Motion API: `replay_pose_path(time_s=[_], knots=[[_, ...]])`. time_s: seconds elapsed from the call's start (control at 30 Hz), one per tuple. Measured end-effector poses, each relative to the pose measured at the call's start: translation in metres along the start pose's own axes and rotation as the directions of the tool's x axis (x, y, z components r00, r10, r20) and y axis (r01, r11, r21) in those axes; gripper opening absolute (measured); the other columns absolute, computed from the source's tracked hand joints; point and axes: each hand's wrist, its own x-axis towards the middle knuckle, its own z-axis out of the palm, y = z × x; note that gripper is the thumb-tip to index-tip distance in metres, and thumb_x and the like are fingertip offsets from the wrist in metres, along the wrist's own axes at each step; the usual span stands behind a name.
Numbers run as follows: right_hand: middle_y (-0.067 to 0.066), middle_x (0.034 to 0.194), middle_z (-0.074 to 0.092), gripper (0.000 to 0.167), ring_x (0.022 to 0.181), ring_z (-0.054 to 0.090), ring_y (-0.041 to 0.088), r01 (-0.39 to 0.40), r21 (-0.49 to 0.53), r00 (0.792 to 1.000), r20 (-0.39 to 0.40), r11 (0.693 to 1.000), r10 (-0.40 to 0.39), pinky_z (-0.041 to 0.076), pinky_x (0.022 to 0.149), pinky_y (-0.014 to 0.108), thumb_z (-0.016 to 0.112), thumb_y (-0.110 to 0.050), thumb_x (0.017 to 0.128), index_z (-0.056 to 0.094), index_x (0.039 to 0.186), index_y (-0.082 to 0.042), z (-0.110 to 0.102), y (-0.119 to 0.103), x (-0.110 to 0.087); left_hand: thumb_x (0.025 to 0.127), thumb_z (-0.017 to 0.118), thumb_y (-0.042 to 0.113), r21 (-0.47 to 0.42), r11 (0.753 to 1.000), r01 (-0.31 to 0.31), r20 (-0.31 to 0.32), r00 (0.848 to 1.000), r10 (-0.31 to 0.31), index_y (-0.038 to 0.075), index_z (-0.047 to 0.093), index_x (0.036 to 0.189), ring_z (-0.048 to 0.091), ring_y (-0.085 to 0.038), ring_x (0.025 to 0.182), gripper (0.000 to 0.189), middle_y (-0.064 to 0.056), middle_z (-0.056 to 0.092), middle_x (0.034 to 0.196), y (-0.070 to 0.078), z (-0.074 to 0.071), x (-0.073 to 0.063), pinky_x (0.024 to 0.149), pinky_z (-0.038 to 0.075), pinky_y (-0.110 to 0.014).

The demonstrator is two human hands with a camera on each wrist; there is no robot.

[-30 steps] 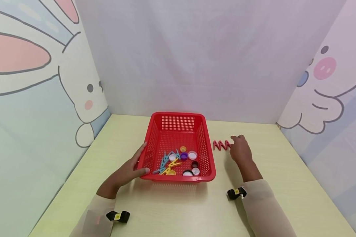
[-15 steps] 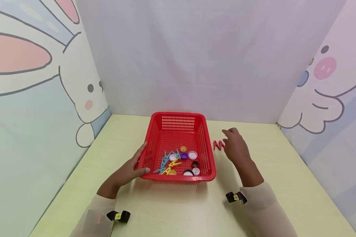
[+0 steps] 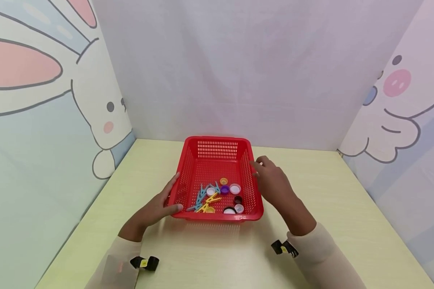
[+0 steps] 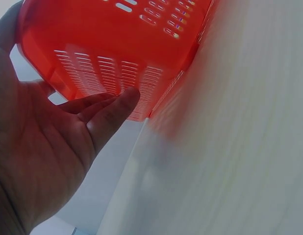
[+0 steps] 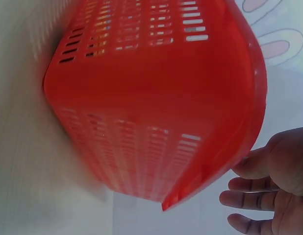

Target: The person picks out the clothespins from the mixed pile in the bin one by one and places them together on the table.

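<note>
A red plastic basket (image 3: 217,217) stands on the table, with blue and yellow clothespins (image 3: 212,198) and several bottle caps (image 3: 235,189) in its near half. My left hand (image 3: 150,212) holds the basket's left side near the front corner, thumb over the rim and other fingers along the outer wall. At the opposite side, my right hand (image 3: 273,182) is above the right rim, fingertips overlapping it. The right wrist view shows its loosely extended fingers (image 5: 249,199) with nothing between them. The spot where the red clothespins lay is hidden under that hand.
The pale wooden table (image 3: 209,257) reaches back to a light curtain (image 3: 238,80). Cartoon-printed panels (image 3: 36,160) flank it on both sides. Small black wrist cameras (image 3: 144,263) sit at each cuff.
My right hand has moved left from beside the red clothespins to the basket's right rim, covering first one clothespin, then the others. The left hand and the basket stay put.
</note>
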Motion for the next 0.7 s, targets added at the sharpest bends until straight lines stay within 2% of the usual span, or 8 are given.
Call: replay_pose_path(time_s=[0.13, 0.23, 0.33, 0.43, 0.5, 0.7], knots=[[0.015, 0.135, 0.069, 0.067, 0.111, 0.075, 0.034, 0.028, -0.005, 0.994, 0.107, 1.0, -0.027, 0.069, 0.087, 0.049, 0.096, -0.01, 0.081, 0.072, 0.143, -0.01, -0.001, -0.021, 0.001, 0.092, 0.082, 0.026, 0.003, 1.0, -0.002, 0.002, 1.0, 0.002, 0.027, 0.002, 0.177, 0.053, -0.043, 0.137, 0.117, -0.027, 0.044, 0.158, -0.002, -0.001, 0.001, 0.09, 0.068, -0.035], [0.012, 0.132, 0.071, 0.063, 0.119, 0.072, 0.031, 0.078, -0.02, 0.98, 0.183, 0.997, -0.073, 0.068, 0.093, 0.051, 0.097, -0.015, 0.082, 0.074, 0.14, -0.011, 0.003, -0.032, 0.004, 0.092, 0.082, 0.026, 0.007, 1.0, 0.0, 0.002, 1.0, 0.0, 0.028, 0.002, 0.177, 0.054, -0.042, 0.137, 0.117, -0.026, 0.044, 0.158, -0.002, -0.001, 0.001, 0.09, 0.068, -0.035], [0.008, 0.129, 0.072, 0.054, 0.123, 0.07, 0.028, 0.13, -0.03, 0.96, 0.255, 0.991, -0.118, 0.066, 0.097, 0.053, 0.094, -0.018, 0.085, 0.077, 0.136, -0.014, 0.008, -0.038, 0.007, 0.092, 0.082, 0.027, 0.007, 1.0, 0.009, 0.001, 1.0, -0.009, 0.028, 0.003, 0.177, 0.054, -0.041, 0.135, 0.117, -0.026, 0.045, 0.157, -0.002, 0.0, 0.001, 0.09, 0.068, -0.035], [0.007, 0.129, 0.073, 0.048, 0.123, 0.071, 0.027, 0.149, -0.004, 0.937, 0.321, 0.989, -0.14, 0.064, 0.101, 0.054, 0.092, -0.02, 0.088, 0.078, 0.133, -0.015, 0.012, -0.042, 0.01, 0.092, 0.082, 0.027, 0.004, 1.0, 0.012, 0.002, 1.0, -0.012, 0.028, 0.003, 0.177, 0.054, -0.041, 0.135, 0.117, -0.026, 0.045, 0.157, -0.002, 0.0, 0.001, 0.09, 0.068, -0.035], [0.006, 0.131, 0.074, 0.048, 0.124, 0.07, 0.028, 0.145, 0.015, 0.922, 0.36, 0.989, -0.141, 0.064, 0.102, 0.054, 0.092, -0.02, 0.088, 0.078, 0.134, -0.015, 0.016, -0.045, 0.012, 0.091, 0.082, 0.027, 0.006, 1.0, 0.012, 0.001, 1.0, -0.012, 0.029, 0.003, 0.177, 0.054, -0.042, 0.136, 0.117, -0.026, 0.044, 0.158, -0.002, -0.001, 0.001, 0.09, 0.068, -0.035], [0.007, 0.14, 0.073, 0.062, 0.132, 0.068, 0.03, 0.123, 0.06, 0.875, 0.464, 0.991, -0.136, 0.063, 0.104, 0.055, 0.098, -0.021, 0.081, 0.076, 0.139, -0.016, 0.022, -0.055, 0.016, 0.091, 0.083, 0.027, 0.012, 1.0, 0.005, 0.003, 1.0, -0.005, 0.029, 0.003, 0.177, 0.054, -0.042, 0.137, 0.117, -0.026, 0.045, 0.157, -0.004, -0.002, 0.002, 0.089, 0.068, -0.035]])
